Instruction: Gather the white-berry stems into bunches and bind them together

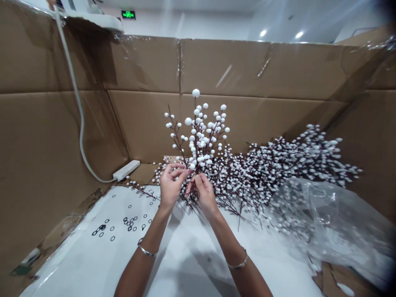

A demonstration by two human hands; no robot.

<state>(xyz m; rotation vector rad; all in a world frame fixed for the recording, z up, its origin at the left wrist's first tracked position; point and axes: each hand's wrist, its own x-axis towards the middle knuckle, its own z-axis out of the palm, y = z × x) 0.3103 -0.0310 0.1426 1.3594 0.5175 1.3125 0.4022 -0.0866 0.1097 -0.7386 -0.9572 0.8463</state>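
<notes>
A bunch of artificial white berry branches (202, 142), with brown stems and round berries of different sizes, stands upright between my hands. My right hand (206, 197) pinches the stems low down with thumb and fingers. Higher and to the left, my left hand (170, 185) has its thumb and forefinger closed at the lower part of the same branches, just under the berries. Whether a small ring is between the fingertips cannot be made out. Behind and right of the hands lies a big heap of similar berry branches (272, 165), stems pointing toward me.
Several small black rings (130, 222) lie scattered on the white tabletop (102, 268) at left. A white power strip (126, 170) with a cable sits at the back left corner. Clear plastic bag (337, 218) covers branches at right. Cardboard walls (148, 123) enclose the table.
</notes>
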